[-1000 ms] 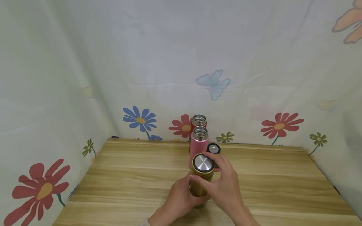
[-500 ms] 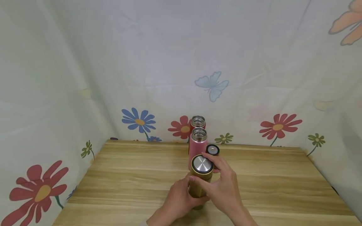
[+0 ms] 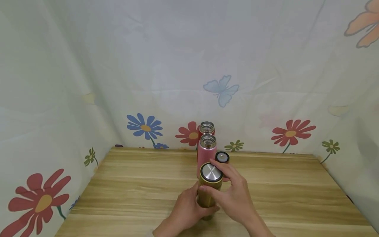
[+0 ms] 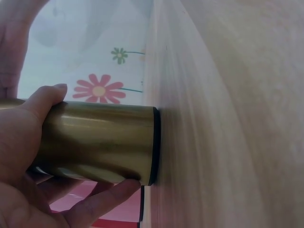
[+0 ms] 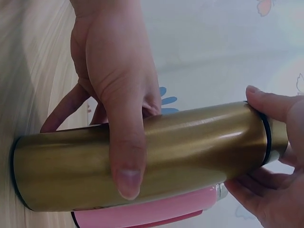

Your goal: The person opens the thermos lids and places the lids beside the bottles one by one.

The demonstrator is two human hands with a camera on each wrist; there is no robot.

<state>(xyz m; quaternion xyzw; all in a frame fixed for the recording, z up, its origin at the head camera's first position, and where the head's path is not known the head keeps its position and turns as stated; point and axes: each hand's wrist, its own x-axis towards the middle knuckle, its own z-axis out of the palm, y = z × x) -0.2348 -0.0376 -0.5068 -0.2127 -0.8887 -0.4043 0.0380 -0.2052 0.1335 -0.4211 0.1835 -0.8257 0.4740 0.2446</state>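
Note:
A gold thermos (image 3: 207, 197) stands upright on the table, with a brushed silver lid (image 3: 211, 171) on top, edged by a black ring. My left hand (image 3: 185, 209) grips its body; in the right wrist view the thumb lies across the gold side. With thumb and fingers, my right hand (image 3: 235, 194) holds the lid end around its edge. In the left wrist view the black base sits right at the tabletop. Just behind stands a pink thermos (image 3: 206, 156), its steel mouth uncovered. A red thermos (image 3: 202, 131), also uncovered, is behind that, mostly hidden.
Beside the pink thermos, a round black-rimmed lid (image 3: 222, 157) shows its grey inner face upward, partly hidden by the right hand. The wooden table (image 3: 142, 184) ends at a pale curtain (image 3: 165, 65) printed with flowers and butterflies, which also closes off both sides.
The view has shifted very slightly. Both hands keep their hold on the gold thermos; the right fingers have moved only a little at the lid.

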